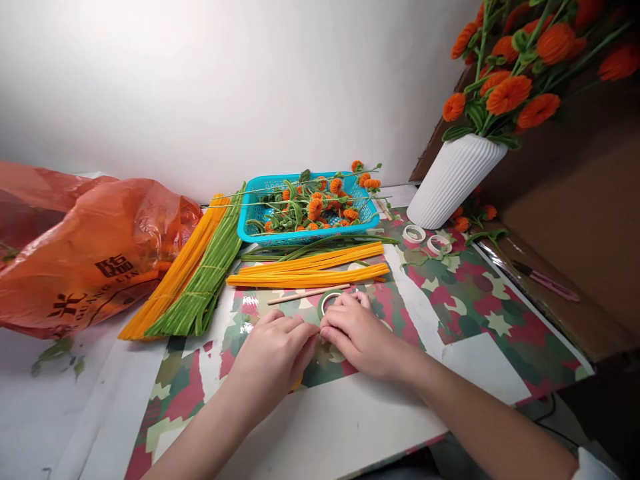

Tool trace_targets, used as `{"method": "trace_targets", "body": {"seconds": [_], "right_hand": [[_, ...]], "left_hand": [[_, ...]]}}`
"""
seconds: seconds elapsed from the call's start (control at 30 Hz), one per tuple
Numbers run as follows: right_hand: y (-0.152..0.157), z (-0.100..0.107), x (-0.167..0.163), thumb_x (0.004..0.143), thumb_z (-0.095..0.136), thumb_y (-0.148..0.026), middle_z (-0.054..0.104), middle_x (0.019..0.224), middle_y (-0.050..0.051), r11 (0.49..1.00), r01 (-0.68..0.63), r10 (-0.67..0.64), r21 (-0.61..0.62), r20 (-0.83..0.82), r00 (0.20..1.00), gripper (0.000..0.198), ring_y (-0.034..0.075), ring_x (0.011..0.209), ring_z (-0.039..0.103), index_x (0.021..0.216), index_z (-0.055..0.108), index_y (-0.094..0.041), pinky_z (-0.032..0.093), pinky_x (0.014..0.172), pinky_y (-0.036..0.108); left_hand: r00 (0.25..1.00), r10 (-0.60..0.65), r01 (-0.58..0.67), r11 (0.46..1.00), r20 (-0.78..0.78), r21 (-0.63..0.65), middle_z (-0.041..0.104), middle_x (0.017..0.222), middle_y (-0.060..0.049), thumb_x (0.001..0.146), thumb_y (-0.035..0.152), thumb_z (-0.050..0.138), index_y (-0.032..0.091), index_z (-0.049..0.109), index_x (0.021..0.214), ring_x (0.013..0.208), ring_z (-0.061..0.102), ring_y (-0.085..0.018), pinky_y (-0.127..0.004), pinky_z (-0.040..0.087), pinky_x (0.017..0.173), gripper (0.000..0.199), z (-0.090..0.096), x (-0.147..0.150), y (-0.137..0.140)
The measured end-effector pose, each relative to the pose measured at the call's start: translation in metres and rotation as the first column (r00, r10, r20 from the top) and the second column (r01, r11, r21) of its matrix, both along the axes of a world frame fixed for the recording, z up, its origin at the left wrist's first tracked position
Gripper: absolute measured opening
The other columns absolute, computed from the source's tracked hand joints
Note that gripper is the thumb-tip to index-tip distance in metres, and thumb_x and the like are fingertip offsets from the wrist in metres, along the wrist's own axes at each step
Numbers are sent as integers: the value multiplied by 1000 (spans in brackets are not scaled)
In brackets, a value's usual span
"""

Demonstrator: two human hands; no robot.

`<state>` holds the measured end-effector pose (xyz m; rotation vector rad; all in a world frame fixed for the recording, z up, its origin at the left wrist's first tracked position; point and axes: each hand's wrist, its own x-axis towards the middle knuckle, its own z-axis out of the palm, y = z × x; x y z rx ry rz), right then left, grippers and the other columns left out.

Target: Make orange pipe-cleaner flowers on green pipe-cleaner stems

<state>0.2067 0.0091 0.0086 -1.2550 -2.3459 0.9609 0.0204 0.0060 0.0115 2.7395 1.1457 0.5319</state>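
Observation:
My left hand [280, 347] and my right hand [363, 337] meet over the mat, thumbs and fingertips pinched close together. Under my left hand's curled fingers shows a small yellow-orange fuzzy bit [297, 385]; the rest of it is hidden. What my right fingertips pinch is too small to make out. A roll of green tape [324, 301] is just behind my right fingers, partly covered by them. Beyond it lie a thin wooden stick [307, 294] and loose yellow pipe cleaners [307, 275].
A blue basket [307, 239] holds orange fuzzy flowers. Yellow bundles [175, 267] and green bundles [200, 293] lie beside an orange plastic bag [95, 253]. At right stand a white vase [453, 180] of orange flowers, tape rolls [414, 234] and a pink-handled tool [555, 285].

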Motion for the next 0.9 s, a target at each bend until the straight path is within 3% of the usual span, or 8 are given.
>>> {"method": "trace_targets", "body": {"seconds": [0.13,0.33,0.43,0.5,0.6,0.7,0.8,0.9], "right_hand": [[0,-3,-2,96,41,-17,62,77,-1,1000,24,-24,11,-14,1000,26,17,88,46,72,50,-19,25,93,44],[-3,-6,-4,94,42,-16,62,75,-1,999,49,-48,19,-13,999,26,17,88,46,70,51,-18,26,89,42],[-6,-7,-5,93,46,-16,64,77,-1,999,41,-41,18,-26,999,25,18,90,45,70,54,-19,26,91,42],[-7,-6,-5,94,47,-17,67,78,-1,999,45,-45,5,-39,998,24,18,91,45,72,58,-20,25,93,43],[-6,-6,-5,93,51,-22,69,83,-1,999,53,-53,-7,-65,996,16,18,93,47,88,66,-24,23,96,44],[-6,-7,-4,92,54,-25,68,88,0,997,65,-61,43,-87,994,19,19,95,48,108,64,-29,22,95,44],[-6,-10,-3,93,52,-21,67,94,1,983,109,-90,145,-130,987,18,19,95,49,102,67,-27,24,91,41],[-7,-12,-2,93,47,-16,67,95,2,975,131,-97,182,-182,978,21,19,93,52,95,67,-23,26,88,39]], "left_hand": [[999,45,-45,997,2,62,64,56,1,89,15,42,19,61,73,49,54,-15,-29,37,57,25,-2,2,-3],[992,89,-62,962,-89,267,56,48,2,88,13,43,19,52,57,44,50,-13,-29,36,56,33,-3,5,0],[975,221,-204,925,-17,321,56,47,2,86,15,46,19,52,55,46,50,-14,-29,36,55,32,6,-8,9],[929,346,-364,916,128,167,63,55,1,85,22,53,19,57,62,52,54,-15,-28,38,57,23,12,-18,14],[845,429,-352,896,319,-271,68,65,1,84,28,57,19,65,75,56,58,-13,-24,43,55,15,16,-25,15],[713,553,-177,736,430,-653,69,67,0,83,34,60,18,66,79,57,59,-13,-21,45,53,18,16,-21,13],[587,643,5,604,492,-797,67,62,1,82,35,63,17,66,75,53,54,-10,-19,44,51,19,16,-14,12],[521,663,124,564,538,-816,65,63,2,81,33,65,17,68,74,54,51,-8,-17,44,53,18,16,-10,12]]}}
